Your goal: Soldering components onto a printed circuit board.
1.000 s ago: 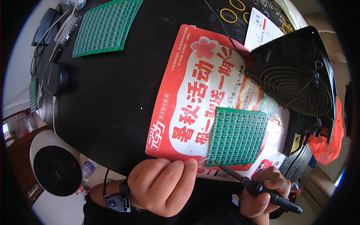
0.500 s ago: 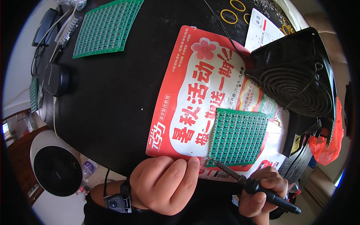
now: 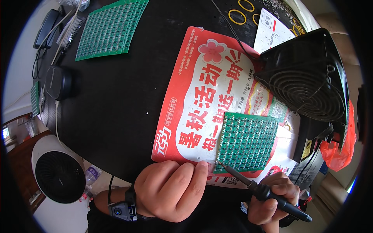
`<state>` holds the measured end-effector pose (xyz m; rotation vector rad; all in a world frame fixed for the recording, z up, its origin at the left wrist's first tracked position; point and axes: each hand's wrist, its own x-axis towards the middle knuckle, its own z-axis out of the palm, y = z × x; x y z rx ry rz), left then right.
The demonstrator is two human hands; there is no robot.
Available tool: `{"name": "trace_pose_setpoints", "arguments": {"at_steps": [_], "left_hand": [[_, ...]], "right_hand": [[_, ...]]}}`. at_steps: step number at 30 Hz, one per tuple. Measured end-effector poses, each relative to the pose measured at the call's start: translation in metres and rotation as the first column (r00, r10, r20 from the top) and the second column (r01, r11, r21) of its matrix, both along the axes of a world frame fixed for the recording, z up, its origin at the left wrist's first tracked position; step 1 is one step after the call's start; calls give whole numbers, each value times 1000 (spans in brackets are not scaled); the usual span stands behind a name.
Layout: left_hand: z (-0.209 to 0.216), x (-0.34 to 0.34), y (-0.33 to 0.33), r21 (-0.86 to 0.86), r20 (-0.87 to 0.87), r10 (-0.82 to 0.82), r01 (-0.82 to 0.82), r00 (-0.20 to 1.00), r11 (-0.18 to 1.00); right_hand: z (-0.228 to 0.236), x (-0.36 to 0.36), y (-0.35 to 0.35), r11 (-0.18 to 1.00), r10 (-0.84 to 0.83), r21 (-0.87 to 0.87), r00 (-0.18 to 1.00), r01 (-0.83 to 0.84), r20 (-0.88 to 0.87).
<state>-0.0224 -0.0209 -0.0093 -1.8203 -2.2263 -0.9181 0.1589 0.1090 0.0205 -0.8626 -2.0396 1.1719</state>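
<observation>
A green circuit board panel (image 3: 248,143), covered in rows of small parts, lies on a red and white printed sheet (image 3: 175,116). My right hand (image 3: 274,192) is closed around the black handle of a soldering iron (image 3: 237,175). The iron's tip is at the panel's lower left corner. Thumb and forefinger of my left hand (image 3: 171,190) are pinched just left of that corner. A thin, pale strand, seemingly solder wire (image 3: 212,162), runs from the fingertips toward the iron's tip; its end is too small to make out.
A black fan (image 3: 307,83) with a round grille stands right of the sheet. More green panels (image 3: 108,31) are stacked at the far left. Yellow rings (image 3: 237,17) lie at the back. A black round device (image 3: 58,82) and cables sit along the left edge.
The soldering iron's tip has shifted very slightly up and to the right at the panel's corner. My left hand has barely moved.
</observation>
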Motion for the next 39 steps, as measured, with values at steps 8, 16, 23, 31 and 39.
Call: {"name": "trace_pose_setpoints", "arguments": {"at_steps": [8,16,23,31,39], "left_hand": [[0,-2,1,-14,-11,-15,15,1000,1000],[3,1,-2,-2,9,1,-1,1000,1000],[2,1,-1,10,32,-18,17,999,1000],[2,1,0,-1,25,-17,17,1000,1000],[4,0,-1,-17,35,-25,25,999,1000]], "right_hand": [[-4,0,-1,1000,13,-4,999,-14,-42],[-4,0,-2,999,-52,-5,994,51,-97],[-3,1,-1,1000,-19,-3,998,19,-60],[-3,2,-1,1000,-13,28,999,14,-35],[-3,1,-2,999,-18,35,999,19,-45]]}}
